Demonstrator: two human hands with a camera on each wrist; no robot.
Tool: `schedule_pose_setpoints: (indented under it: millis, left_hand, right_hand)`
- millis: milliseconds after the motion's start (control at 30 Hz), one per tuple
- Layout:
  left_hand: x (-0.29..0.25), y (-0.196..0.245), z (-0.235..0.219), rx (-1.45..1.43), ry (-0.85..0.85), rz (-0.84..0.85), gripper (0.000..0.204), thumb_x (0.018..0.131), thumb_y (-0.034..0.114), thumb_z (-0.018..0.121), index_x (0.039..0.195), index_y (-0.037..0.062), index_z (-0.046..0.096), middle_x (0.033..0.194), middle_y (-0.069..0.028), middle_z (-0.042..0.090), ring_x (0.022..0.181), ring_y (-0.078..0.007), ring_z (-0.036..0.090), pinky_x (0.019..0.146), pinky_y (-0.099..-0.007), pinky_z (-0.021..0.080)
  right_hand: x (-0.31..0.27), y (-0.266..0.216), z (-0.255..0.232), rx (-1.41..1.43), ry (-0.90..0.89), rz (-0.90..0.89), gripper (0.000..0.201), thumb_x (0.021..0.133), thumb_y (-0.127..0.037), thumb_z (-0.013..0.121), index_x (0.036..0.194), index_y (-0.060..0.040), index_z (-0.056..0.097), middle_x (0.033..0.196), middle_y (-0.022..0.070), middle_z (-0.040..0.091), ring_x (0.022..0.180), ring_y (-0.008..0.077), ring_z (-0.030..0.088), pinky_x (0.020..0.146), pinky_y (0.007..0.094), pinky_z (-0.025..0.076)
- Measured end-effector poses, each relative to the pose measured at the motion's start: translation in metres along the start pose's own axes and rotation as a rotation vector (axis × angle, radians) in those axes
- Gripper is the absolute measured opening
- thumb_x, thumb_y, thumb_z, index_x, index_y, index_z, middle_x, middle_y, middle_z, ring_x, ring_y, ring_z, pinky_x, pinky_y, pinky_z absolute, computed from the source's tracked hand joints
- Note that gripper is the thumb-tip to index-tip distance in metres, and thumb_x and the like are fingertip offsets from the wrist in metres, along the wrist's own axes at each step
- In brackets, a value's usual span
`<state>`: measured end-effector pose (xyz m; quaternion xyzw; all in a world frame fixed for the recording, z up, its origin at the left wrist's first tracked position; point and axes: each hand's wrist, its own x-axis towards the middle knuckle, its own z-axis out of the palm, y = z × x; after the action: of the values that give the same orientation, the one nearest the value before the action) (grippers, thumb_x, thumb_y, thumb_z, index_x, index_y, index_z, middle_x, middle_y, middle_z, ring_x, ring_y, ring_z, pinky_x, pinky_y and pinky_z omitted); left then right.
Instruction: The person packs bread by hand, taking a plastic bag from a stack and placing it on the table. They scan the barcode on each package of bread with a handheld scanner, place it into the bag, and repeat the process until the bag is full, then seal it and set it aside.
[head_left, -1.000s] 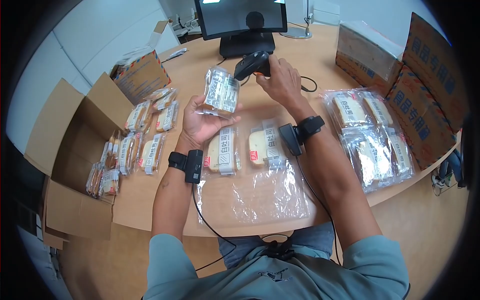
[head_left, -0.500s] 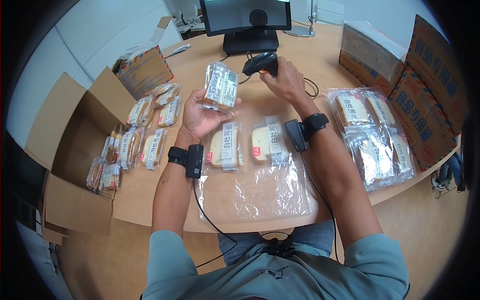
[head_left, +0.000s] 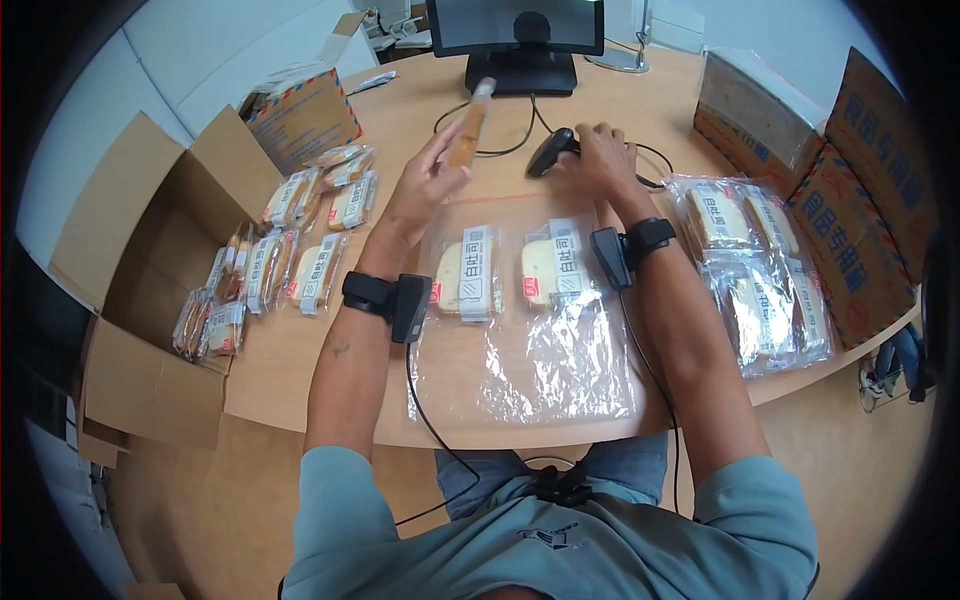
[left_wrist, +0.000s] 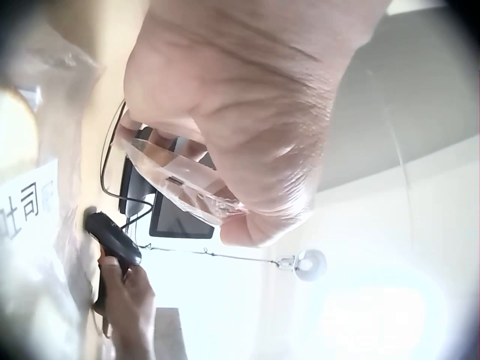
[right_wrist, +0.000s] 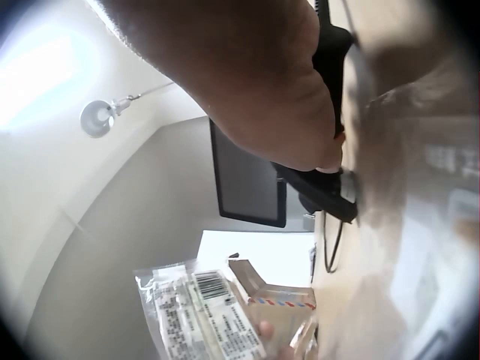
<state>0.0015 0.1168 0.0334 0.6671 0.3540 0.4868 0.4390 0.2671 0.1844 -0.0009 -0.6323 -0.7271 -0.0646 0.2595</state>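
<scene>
My left hand [head_left: 420, 195] holds up a packet of sliced bread [head_left: 468, 138] in clear wrap, seen nearly edge-on in the head view. Its barcode label shows in the right wrist view, where the same bread packet [right_wrist: 196, 319] hangs at the bottom. Fingers and thumb pinch the wrap in the left wrist view. Low over the table, my right hand [head_left: 607, 165] grips a black barcode scanner [head_left: 553, 152] by its handle; the left wrist view shows the scanner [left_wrist: 112, 238] too. Two bread packets [head_left: 465, 275] lie side by side on a large clear plastic bag [head_left: 520, 385] before me.
More bread packets [head_left: 265, 270] sit at the left beside an open cardboard box [head_left: 150, 310]. On the right lies a clear bag of bread packets [head_left: 720, 215] near printed cartons [head_left: 850, 250]. A monitor [head_left: 517, 28] stands at the back; the scanner's cable [head_left: 655, 160] curls across the table.
The left hand has turned the bread packet from label-facing to edge-on. The right hand has lowered the scanner toward the table. The head view has shifted slightly.
</scene>
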Motion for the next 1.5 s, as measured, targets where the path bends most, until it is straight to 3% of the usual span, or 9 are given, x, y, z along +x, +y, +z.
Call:
schedule_pose_setpoints:
  millis: [133, 200, 300, 467, 533, 633, 967, 1033, 1500]
  left_hand:
    - [0.010, -0.021, -0.004, 0.671, -0.021, 0.388, 0.074, 0.078, 0.020, 0.065, 0.146, 0.0024, 0.042, 0.151, -0.0212, 0.038, 0.143, -0.0326, 0.034, 0.114, -0.0423, 0.031]
    - [0.006, -0.019, 0.001, 0.767, -0.001, 0.403, 0.074, 0.076, 0.023, 0.068, 0.145, 0.0067, 0.045, 0.151, -0.0246, 0.036, 0.141, -0.0358, 0.036, 0.114, -0.0423, 0.032]
    - [-0.001, -0.020, 0.005, 0.900, 0.023, 0.413, 0.072, 0.075, 0.025, 0.071, 0.142, 0.0096, 0.049, 0.150, -0.0272, 0.036, 0.138, -0.0387, 0.038, 0.113, -0.0425, 0.034]
    - [-0.007, -0.033, -0.024, 0.753, 0.304, 0.492, 0.051, 0.082, 0.025, 0.069, 0.128, 0.0029, 0.060, 0.132, -0.0242, 0.057, 0.128, -0.0359, 0.051, 0.106, -0.0419, 0.041]
    - [-0.014, -0.048, -0.041, 0.673, 0.209, 0.106, 0.035, 0.087, 0.024, 0.065, 0.111, -0.0016, 0.068, 0.108, -0.0205, 0.069, 0.111, -0.0325, 0.062, 0.096, -0.0395, 0.049]
    - [-0.023, -0.070, -0.044, 0.625, 0.159, 0.056, 0.032, 0.087, 0.025, 0.065, 0.101, -0.0028, 0.072, 0.096, -0.0201, 0.071, 0.097, -0.0299, 0.067, 0.088, -0.0372, 0.052]
    - [-0.020, -0.087, -0.050, 0.523, 0.139, -0.038, 0.027, 0.083, 0.019, 0.064, 0.100, 0.0007, 0.073, 0.092, -0.0169, 0.071, 0.086, -0.0233, 0.068, 0.082, -0.0339, 0.053]
    - [-0.020, -0.088, -0.048, 0.509, 0.176, -0.037, 0.022, 0.086, 0.009, 0.058, 0.099, -0.0048, 0.069, 0.090, -0.0080, 0.069, 0.082, -0.0129, 0.060, 0.076, -0.0288, 0.049]
    - [-0.017, -0.092, -0.047, 0.316, 0.222, -0.036, 0.015, 0.088, 0.008, 0.061, 0.100, -0.0013, 0.064, 0.086, -0.0044, 0.065, 0.078, -0.0086, 0.057, 0.069, -0.0237, 0.047]
  right_hand:
    - [0.019, -0.022, -0.033, 0.405, 0.068, -0.022, 0.047, 0.088, -0.038, 0.067, 0.120, -0.0039, 0.061, 0.113, 0.0200, 0.063, 0.095, 0.0365, 0.065, 0.081, 0.0464, 0.052]
    - [0.005, -0.047, -0.054, 1.319, -0.253, 0.192, 0.042, 0.093, -0.036, 0.063, 0.113, 0.0010, 0.063, 0.101, 0.0148, 0.067, 0.080, 0.0270, 0.068, 0.069, 0.0355, 0.056]
    - [0.010, -0.055, -0.047, 1.241, -0.485, 0.045, 0.038, 0.096, -0.032, 0.061, 0.109, 0.0037, 0.062, 0.096, 0.0112, 0.067, 0.085, 0.0203, 0.067, 0.070, 0.0306, 0.057]
    - [0.037, -0.044, -0.032, 1.206, -0.332, 0.041, 0.027, 0.095, -0.020, 0.061, 0.110, 0.0016, 0.062, 0.097, 0.0112, 0.067, 0.085, 0.0193, 0.067, 0.072, 0.0304, 0.056]
    - [0.049, -0.042, -0.028, 1.209, -0.274, 0.062, 0.026, 0.094, -0.018, 0.061, 0.111, 0.0009, 0.062, 0.096, 0.0111, 0.067, 0.085, 0.0191, 0.066, 0.073, 0.0301, 0.056]
    - [0.062, -0.043, -0.018, 1.146, -0.349, 0.019, 0.024, 0.093, -0.017, 0.061, 0.110, -0.0002, 0.063, 0.095, 0.0104, 0.067, 0.084, 0.0180, 0.066, 0.073, 0.0295, 0.055]
    - [0.077, -0.067, 0.005, 0.936, -0.586, -0.034, 0.024, 0.090, -0.018, 0.060, 0.105, 0.0013, 0.063, 0.098, 0.0132, 0.066, 0.083, 0.0216, 0.066, 0.077, 0.0321, 0.056]
    - [0.078, -0.067, 0.006, 0.906, -0.662, -0.015, 0.026, 0.090, -0.017, 0.060, 0.106, 0.0018, 0.063, 0.101, 0.0149, 0.066, 0.082, 0.0227, 0.066, 0.079, 0.0332, 0.056]
    - [0.069, -0.085, 0.012, 0.619, -0.800, -0.192, 0.034, 0.084, -0.024, 0.064, 0.111, -0.0040, 0.067, 0.096, 0.0076, 0.067, 0.081, 0.0179, 0.062, 0.073, 0.0309, 0.053]
